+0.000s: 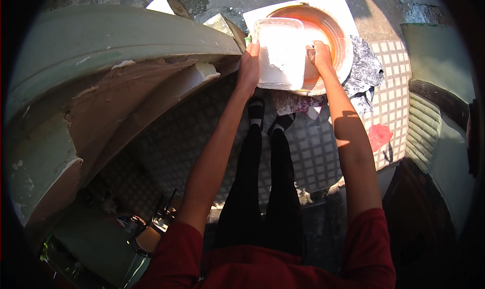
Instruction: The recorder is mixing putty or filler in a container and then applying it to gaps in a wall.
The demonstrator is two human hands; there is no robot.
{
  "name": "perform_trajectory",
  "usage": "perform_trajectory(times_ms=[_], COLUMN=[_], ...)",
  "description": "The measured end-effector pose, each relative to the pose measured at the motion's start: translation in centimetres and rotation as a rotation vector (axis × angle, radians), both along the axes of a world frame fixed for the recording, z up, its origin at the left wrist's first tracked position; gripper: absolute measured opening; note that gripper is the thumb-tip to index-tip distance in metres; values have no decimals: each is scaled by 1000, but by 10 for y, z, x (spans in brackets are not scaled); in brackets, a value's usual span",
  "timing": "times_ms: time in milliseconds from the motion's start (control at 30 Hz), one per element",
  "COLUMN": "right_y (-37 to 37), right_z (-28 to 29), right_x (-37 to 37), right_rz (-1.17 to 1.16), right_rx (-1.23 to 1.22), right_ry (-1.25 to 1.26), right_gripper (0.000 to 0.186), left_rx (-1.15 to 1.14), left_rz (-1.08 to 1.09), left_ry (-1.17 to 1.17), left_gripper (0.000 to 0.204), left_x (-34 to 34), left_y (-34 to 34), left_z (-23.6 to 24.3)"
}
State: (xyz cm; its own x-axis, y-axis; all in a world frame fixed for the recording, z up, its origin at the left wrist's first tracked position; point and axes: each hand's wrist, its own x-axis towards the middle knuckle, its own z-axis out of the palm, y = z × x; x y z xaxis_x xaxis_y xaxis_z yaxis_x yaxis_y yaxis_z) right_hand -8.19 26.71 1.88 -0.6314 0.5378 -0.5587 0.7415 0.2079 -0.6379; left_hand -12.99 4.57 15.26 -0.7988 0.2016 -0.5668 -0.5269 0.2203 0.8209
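Observation:
A white rectangular tray (279, 56) with rounded corners is held up over the left part of a round orange-brown basin (345, 51). My left hand (249, 65) is closed on the tray's left edge; a bit of green shows at its fingertips. My right hand (320, 57) is over the basin, just right of the tray, its fingers curled in. Whatever those fingers hold, if anything, is hidden in the glare. Strong sunlight washes out the tray's face and the pale contents of the basin.
The basin rests on a white square slab (339, 5). Crumpled grey-and-white cloth (366, 66) lies to its right, over checkered tiles (391, 89). A red crumpled piece (380, 136) lies on the tiles. Pale green walls with peeling paint (126, 36) close in on the left.

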Motion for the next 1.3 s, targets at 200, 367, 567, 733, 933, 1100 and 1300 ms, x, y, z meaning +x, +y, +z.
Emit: perform_trajectory(times_ms=[200, 367, 567, 733, 933, 1100, 1300], right_y=[57, -2, 50, 42, 4, 0, 21], right_z=[-97, 20, 127, 183, 209, 216, 216], right_x=[25, -3, -11, -18, -17, -9, 10], right_rz=[-256, -362, 122, 411, 591, 716, 331], right_rx=[-245, -866, -548, -290, -17, 37, -162], right_ry=[252, 51, 110, 269, 215, 227, 344], right_gripper=[34, 23, 20, 36, 36, 37, 32], left_rx=[92, 16, 45, 37, 135, 128, 44], left_rz=[-27, -19, -33, -77, -41, -42, -55], left_ry=[-39, 53, 71, 79, 103, 110, 88], left_gripper=[57, 58, 58, 56, 51, 51, 54], left_x=[12, 1, 5, 6, 11, 12, 11], left_y=[31, 0, 13, 25, 34, 35, 24], left_z=[-6, -4, -11, -16, -21, -17, -14])
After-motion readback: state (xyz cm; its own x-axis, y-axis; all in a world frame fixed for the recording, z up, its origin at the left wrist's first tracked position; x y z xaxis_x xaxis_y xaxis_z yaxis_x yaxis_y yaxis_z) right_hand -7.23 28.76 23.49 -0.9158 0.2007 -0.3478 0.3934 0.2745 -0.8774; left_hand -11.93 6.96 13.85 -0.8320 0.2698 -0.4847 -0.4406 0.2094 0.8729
